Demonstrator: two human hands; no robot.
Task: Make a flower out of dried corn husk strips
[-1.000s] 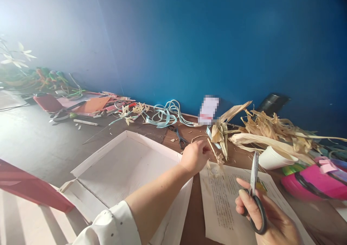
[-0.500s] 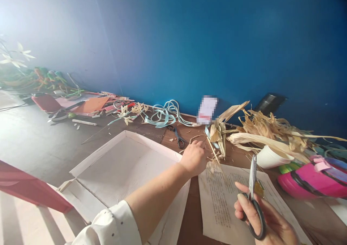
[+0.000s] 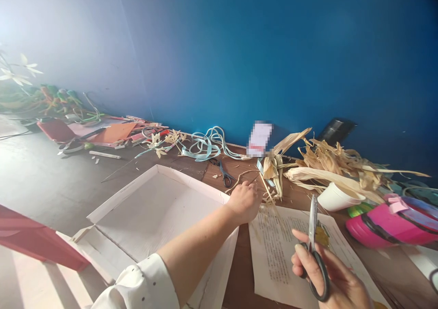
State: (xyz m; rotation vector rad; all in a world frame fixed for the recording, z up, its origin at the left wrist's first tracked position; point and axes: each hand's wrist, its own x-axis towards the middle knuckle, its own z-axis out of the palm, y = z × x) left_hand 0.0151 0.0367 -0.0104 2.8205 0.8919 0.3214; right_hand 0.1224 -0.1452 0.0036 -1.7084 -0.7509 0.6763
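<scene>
My left hand (image 3: pixel 243 201) rests on the brown table at the top left corner of a printed paper sheet (image 3: pixel 284 254), fingers closed around a thin dry husk strip (image 3: pixel 270 191) that sticks up to the right. Frayed husk bits lie under it on the sheet. My right hand (image 3: pixel 328 277) is low at the right, gripping black-handled scissors (image 3: pixel 314 245) with the blades pointing up and closed. A pile of dried corn husks (image 3: pixel 328 165) lies just beyond both hands.
A shallow white cardboard tray (image 3: pixel 153 208) sits to the left. A white cup (image 3: pixel 333 197), a pink container (image 3: pixel 386 224), a second pair of scissors (image 3: pixel 224 174), pale blue ribbon (image 3: pixel 207 144) and craft clutter line the blue wall. A red board (image 3: pixel 37 238) lies at lower left.
My left hand has drawn the husk strip slightly down and left toward the sheet's corner. My right hand with the scissors has drifted a little left.
</scene>
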